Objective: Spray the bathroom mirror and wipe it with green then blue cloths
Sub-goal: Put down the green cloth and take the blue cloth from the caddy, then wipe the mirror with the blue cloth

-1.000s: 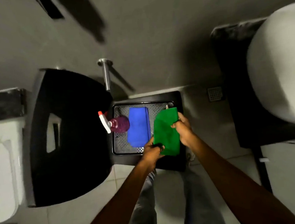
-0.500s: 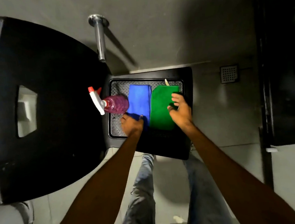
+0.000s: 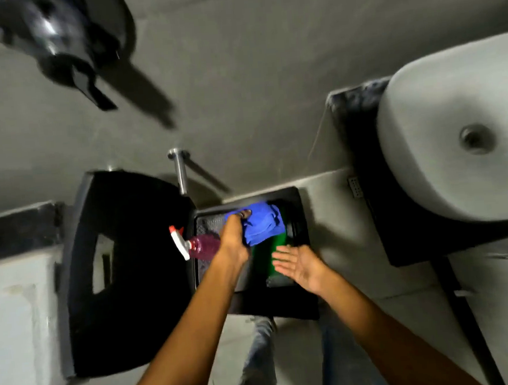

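My left hand (image 3: 234,236) grips the blue cloth (image 3: 263,226), bunched and lifted above the black tray (image 3: 300,216). The green cloth (image 3: 265,255) lies flat in the tray, partly hidden under the blue one. Over the green cloth's near end hovers my right hand (image 3: 299,264), palm up, fingers spread, holding nothing. A spray bottle (image 3: 200,245) of pink liquid with a white and red trigger lies on its side at the tray's left edge. No mirror is in view.
A black toilet lid (image 3: 131,272) stands left of the tray, with a chrome pipe (image 3: 180,172) behind it. A white basin (image 3: 461,133) on a dark counter sits at the right. A blurred black object (image 3: 61,43) hangs at top left. My legs show below.
My left hand has closed on the blue cloth and raised it off the tray. My right hand has let go of the green cloth and pulled back. The view has tilted up.
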{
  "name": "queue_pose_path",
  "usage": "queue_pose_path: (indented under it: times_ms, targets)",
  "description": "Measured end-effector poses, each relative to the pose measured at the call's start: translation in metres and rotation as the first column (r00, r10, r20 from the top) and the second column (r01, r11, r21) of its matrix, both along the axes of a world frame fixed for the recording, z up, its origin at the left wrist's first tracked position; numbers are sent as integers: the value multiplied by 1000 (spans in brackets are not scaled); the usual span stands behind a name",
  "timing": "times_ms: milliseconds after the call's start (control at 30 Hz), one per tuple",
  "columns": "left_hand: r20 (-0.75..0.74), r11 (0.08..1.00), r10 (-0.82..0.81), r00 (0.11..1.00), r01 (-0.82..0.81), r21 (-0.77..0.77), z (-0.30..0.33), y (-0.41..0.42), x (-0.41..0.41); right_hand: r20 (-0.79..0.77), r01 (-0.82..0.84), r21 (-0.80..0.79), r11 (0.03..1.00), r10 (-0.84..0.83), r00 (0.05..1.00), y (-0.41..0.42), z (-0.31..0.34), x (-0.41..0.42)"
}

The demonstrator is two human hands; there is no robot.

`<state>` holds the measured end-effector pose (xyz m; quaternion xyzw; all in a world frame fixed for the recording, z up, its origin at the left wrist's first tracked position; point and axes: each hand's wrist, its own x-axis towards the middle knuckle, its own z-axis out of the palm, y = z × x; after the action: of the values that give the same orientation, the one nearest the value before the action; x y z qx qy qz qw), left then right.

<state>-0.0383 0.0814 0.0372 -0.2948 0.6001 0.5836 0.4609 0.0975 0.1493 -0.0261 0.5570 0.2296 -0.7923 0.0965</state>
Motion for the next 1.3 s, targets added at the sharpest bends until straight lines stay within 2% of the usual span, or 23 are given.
queue_pose_path:
  times_ms: [67,100,133,200,267,300,367,400,500,567,667,733,767,800,833,867,900,933,967,1067,1133,1200,1300]
  targets:
    - [22,987,-69,997,65,147,49,14,11,-116,196,-39,980,-199,973,9,40,-12]
    - [-5,975,-134,991,133,179,67,17,19,-208,303,-60,951,-309,928,16,59,-18]
    - [-69,954,-233,970,241,175,90,24,23,-307,408,-72,910,-409,859,29,86,-28]
    - [-252,893,-425,870,448,42,125,34,27,-447,495,-91,864,-480,755,53,130,-42]
    - [-487,790,-590,644,585,-183,172,51,18,-579,535,-111,837,-492,650,79,183,-51]
    - [-579,718,-672,462,600,-354,202,64,10,-637,562,-107,821,-490,595,95,207,-56]
    - [-618,571,-780,95,514,-640,253,87,-2,-721,594,-107,797,-474,505,123,245,-59]
    - [-628,544,-777,-49,449,-709,281,102,-6,-755,635,-82,768,-465,463,139,267,-58]
    - [-667,625,-617,-418,255,-738,357,137,-13,-821,743,-35,668,-444,360,185,323,-49]
    - [-609,688,-450,-654,181,-703,409,159,-20,-858,821,-34,571,-437,269,218,361,-46]
    - [-474,773,-250,-844,121,-623,492,195,-36,-918,905,-61,421,-379,115,267,423,-58]
    - [-353,832,-189,-916,42,-553,543,223,-50,-958,944,45,326,-253,133,294,462,-78]
    - [-292,846,-202,-935,-17,-532,566,238,-59,-971,948,141,284,-148,189,305,477,-89]
    - [-249,850,-234,-940,-74,-522,589,254,-68,-961,949,268,165,-17,275,315,491,-104]
    - [-214,839,-285,-934,-134,-528,608,267,-79,-894,904,426,-25,141,425,325,499,-121]
    - [-182,820,-342,-922,-199,-537,624,277,-91,-739,784,566,-255,266,619,334,501,-139]
    - [-135,803,-396,-908,-271,-531,637,287,-103,-529,572,624,-532,251,811,345,499,-153]
    - [-77,788,-445,-892,-349,-508,647,295,-114,-324,297,592,-749,117,939,357,493,-166]
    - [-14,776,-486,-874,-424,-466,651,300,-124,-204,127,535,-835,19,979,367,487,-174]
    - [98,787,-540,-836,-542,-295,645,313,-145,-129,39,429,-902,-18,992,410,470,-174]
    - [129,795,-543,-830,-557,-240,639,323,-152,-191,14,434,-901,-76,979,450,466,-156]
    - [131,803,-543,-830,-558,-208,641,323,-153,-300,39,531,-847,-145,943,484,470,-130]
    - [119,812,-542,-832,-555,-179,641,328,-158,-358,93,649,-755,-195,913,540,479,-93]
